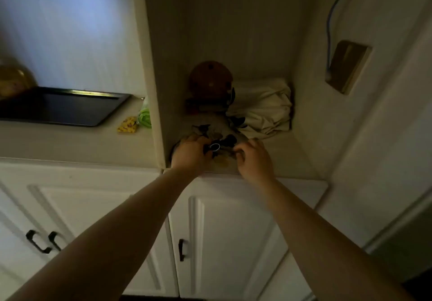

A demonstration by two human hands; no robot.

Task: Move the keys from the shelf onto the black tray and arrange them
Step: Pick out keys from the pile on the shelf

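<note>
I judge the task to be at its very beginning. The black tray (pixel 60 106) on the bench (pixel 70 141) to the left looks bare as far as I can see, so no key has been moved to it yet. All the carrying and all the arranging are left to do.

The keys (pixel 219 143) are in the shelf (pixel 280 155) alcove, in a dark, loose pile near the front edge, between my two hands. The light is weak there, so I cannot count them. I see several dark heads, maybe plastic covers, and one pale metal ring (pixel 215 147) that catches the light. Some dark pieces lie a little further back, near a folded pale cloth (pixel 264 111) and a round brown object (pixel 210 81) that I cannot identify.

My left hand (pixel 190 152) is curled on the left side of the pile, and its fingers seem to close around the dark bunch just beside the ring. I think it grips them, but the shadow does not let me be sure. My right hand (pixel 253 158) is bent at the right side of the pile, with the fingertips pinched toward something small; whether it really holds a key I cannot tell. The two hands are near each other but do not touch.

On the bench, between the tray and the alcove wall, there are a small yellow packet (pixel 127 125) and something green (pixel 145 116).
</note>
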